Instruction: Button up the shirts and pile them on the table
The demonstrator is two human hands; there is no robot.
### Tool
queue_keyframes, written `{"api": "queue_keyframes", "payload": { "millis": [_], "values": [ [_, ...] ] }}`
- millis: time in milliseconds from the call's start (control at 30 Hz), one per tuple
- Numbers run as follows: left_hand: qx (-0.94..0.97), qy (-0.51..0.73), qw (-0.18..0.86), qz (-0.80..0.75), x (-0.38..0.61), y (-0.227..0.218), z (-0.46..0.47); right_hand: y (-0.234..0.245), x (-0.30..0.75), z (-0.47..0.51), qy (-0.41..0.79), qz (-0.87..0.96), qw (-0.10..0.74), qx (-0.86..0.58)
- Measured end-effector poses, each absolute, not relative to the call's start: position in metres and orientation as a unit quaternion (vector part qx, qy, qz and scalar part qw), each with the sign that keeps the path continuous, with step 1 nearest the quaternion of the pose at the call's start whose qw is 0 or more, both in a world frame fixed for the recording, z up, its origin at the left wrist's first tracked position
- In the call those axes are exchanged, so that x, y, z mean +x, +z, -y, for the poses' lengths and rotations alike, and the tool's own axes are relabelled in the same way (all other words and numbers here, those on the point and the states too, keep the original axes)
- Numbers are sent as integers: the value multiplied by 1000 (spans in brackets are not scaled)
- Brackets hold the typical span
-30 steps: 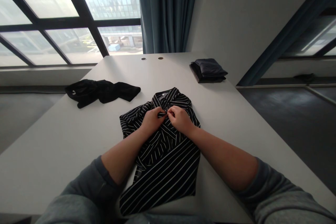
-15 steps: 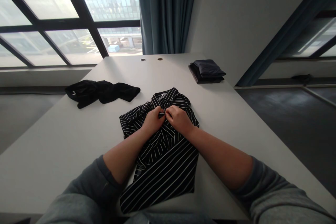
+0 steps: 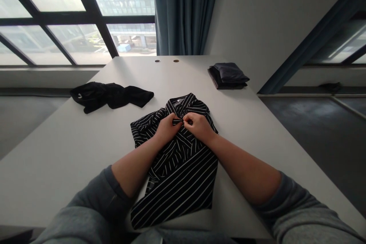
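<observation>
The white tabletop [image 3: 71, 160] carries everything here, its broad, flat face letting cloth lie spread out without hanging over an edge near the work.

The striped garment [image 3: 183, 187] lies at the near middle of it, directly before the person, its collar [image 3: 190, 100] pointing away and its lower part towards the body; this placing seems to suit both arms, which reach the front equally from either side.

The black garment [image 3: 114, 94] lies loosely stretched out to the far left, well apart from the stripes, presumably so that it does not crowd the elbows. The folded stack [image 3: 228, 74] sits near the far right edge, squared up and clear of both forearms, probably to spare its folds.

Smallest is the meeting of the hands just below the collar. The left hand [image 3: 167, 127] has its grip pinched on the striped cloth, thumb towards the middle; the right hand [image 3: 199, 126] pinches close beside it, likely because fingertips give finer control there. What exactly lies between them is too small to tell.
</observation>
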State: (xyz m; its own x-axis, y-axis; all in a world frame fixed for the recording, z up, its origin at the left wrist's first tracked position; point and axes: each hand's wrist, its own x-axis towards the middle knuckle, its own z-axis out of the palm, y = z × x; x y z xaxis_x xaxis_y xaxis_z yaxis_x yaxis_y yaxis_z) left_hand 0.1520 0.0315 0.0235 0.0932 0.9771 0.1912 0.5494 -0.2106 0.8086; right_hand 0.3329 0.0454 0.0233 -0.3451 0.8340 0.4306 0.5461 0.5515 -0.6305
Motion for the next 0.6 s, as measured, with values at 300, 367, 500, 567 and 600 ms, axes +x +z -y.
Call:
{"api": "queue_keyframes", "payload": {
  "millis": [300,367,500,567,600],
  "values": [
    [644,415,316,-560,152,27,-32,28,333,-39,232,754,423,-446],
    [634,426,337,-550,151,27,-33,26,334,-41,297,719,433,-455],
    [630,429,348,-546,149,30,-32,20,335,-47,405,662,446,-445],
    [634,428,343,-545,148,32,-31,17,335,-48,421,652,457,-434],
    [638,428,340,-542,148,32,-31,17,334,-48,419,653,461,-431]
  ]
}}
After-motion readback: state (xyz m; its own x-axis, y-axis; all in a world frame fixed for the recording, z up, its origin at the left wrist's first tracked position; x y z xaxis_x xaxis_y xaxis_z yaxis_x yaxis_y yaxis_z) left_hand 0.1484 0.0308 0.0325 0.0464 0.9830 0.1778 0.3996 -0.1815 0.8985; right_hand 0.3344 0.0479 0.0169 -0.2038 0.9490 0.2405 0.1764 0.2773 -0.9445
